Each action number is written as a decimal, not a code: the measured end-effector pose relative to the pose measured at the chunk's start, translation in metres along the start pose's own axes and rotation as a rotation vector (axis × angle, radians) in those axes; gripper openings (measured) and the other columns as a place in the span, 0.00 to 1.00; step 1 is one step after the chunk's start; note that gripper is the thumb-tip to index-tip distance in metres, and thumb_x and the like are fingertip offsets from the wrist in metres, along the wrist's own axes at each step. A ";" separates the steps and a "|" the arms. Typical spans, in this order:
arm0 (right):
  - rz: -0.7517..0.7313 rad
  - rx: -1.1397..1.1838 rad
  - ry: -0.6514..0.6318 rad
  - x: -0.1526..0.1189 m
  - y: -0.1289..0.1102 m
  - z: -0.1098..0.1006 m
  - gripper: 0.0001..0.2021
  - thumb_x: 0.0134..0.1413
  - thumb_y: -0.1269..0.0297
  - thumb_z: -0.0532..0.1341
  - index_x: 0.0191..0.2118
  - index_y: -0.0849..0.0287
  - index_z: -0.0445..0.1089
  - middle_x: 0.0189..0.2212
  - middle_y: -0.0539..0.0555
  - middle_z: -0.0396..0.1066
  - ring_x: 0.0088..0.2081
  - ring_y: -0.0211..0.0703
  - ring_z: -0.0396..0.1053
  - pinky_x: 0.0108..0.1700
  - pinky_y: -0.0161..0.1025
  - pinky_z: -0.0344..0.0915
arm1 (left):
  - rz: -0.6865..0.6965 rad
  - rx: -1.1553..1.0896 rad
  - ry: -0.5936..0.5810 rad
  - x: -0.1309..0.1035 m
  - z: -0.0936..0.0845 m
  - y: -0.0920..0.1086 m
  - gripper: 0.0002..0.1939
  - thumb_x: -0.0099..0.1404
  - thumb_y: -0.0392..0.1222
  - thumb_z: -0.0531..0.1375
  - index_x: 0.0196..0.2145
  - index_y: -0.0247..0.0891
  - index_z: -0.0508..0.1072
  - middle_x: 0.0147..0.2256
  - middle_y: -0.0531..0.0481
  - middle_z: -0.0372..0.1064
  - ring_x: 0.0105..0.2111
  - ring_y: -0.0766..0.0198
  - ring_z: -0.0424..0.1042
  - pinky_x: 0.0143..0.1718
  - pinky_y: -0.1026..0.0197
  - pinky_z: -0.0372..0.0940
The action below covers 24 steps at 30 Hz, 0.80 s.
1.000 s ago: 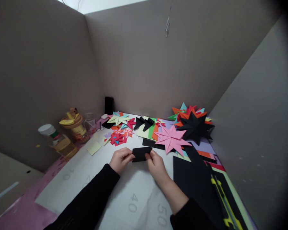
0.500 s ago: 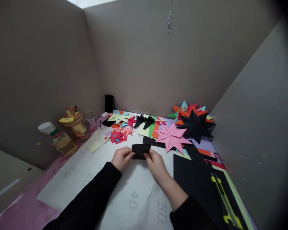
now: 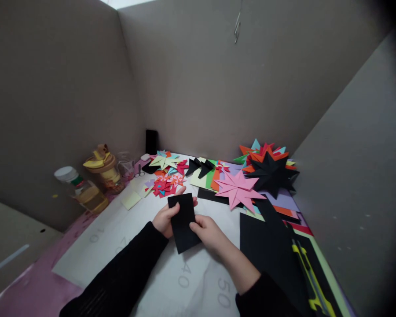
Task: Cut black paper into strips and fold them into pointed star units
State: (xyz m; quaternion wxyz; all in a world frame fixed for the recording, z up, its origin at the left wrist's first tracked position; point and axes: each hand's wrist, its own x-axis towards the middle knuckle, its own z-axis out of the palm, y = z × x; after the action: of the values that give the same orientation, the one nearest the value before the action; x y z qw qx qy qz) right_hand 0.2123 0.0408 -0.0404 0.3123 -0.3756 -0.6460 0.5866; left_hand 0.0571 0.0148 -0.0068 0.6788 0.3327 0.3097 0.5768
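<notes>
Between my two hands is a black rectangle of paper [image 3: 184, 226], held slightly tilted with its long side running away from me. My left hand [image 3: 165, 219] grips its left edge, the thumb on top and the fingers behind, with fingertips showing past the far right corner. On the right edge, my right hand [image 3: 208, 229] pinches the paper with the thumb on its face. Beyond the hands lie a pink folded paper star [image 3: 238, 189] and small folded black pieces [image 3: 199, 167]. A larger sheet of black paper [image 3: 260, 242] lies right of my right hand.
A yellow-edged cutter or trimmer [image 3: 308, 273] lies at the right. Folded stars, including a black one [image 3: 272, 171], crowd the back right; small coloured ones [image 3: 165, 185] sit back left. A lidded bottle [image 3: 86, 191] and a yellow-brown cup [image 3: 105, 169] stand left. Grey partitions [image 3: 211, 79] enclose the table.
The black paper has turned from lying crosswise to lengthwise and shows a larger face. My left hand now reaches behind it, and my right hand has shifted a little down along its side.
</notes>
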 end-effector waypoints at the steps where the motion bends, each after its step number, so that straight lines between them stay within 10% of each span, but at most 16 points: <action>1: 0.016 0.024 -0.023 -0.001 0.000 0.002 0.08 0.47 0.64 0.58 0.22 0.60 0.67 0.18 0.47 0.65 0.21 0.36 0.59 0.24 0.33 0.54 | -0.012 -0.070 0.037 0.000 0.001 0.001 0.30 0.61 0.43 0.58 0.59 0.47 0.54 0.43 0.45 0.70 0.43 0.55 0.71 0.46 0.50 0.62; 16: 0.281 0.521 -0.031 -0.007 -0.014 0.014 0.16 0.37 0.57 0.68 0.27 0.62 0.65 0.19 0.49 0.70 0.16 0.29 0.60 0.18 0.27 0.52 | 0.094 -0.311 0.434 0.010 -0.023 0.012 0.23 0.66 0.42 0.50 0.58 0.52 0.52 0.37 0.49 0.73 0.31 0.57 0.74 0.37 0.50 0.68; 24: 0.266 0.550 -0.030 -0.007 -0.006 0.020 0.17 0.36 0.56 0.69 0.26 0.63 0.64 0.19 0.51 0.70 0.16 0.29 0.61 0.17 0.27 0.53 | 0.124 -0.424 0.298 0.006 -0.018 0.010 0.19 0.65 0.38 0.52 0.53 0.46 0.61 0.46 0.46 0.70 0.46 0.55 0.70 0.48 0.47 0.63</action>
State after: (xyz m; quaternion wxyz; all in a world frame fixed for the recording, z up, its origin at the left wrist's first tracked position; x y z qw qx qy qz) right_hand 0.1980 0.0244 -0.0365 0.3132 -0.3498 -0.4126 0.7806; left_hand 0.0377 0.0238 -0.0093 0.6436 0.1129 0.2572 0.7120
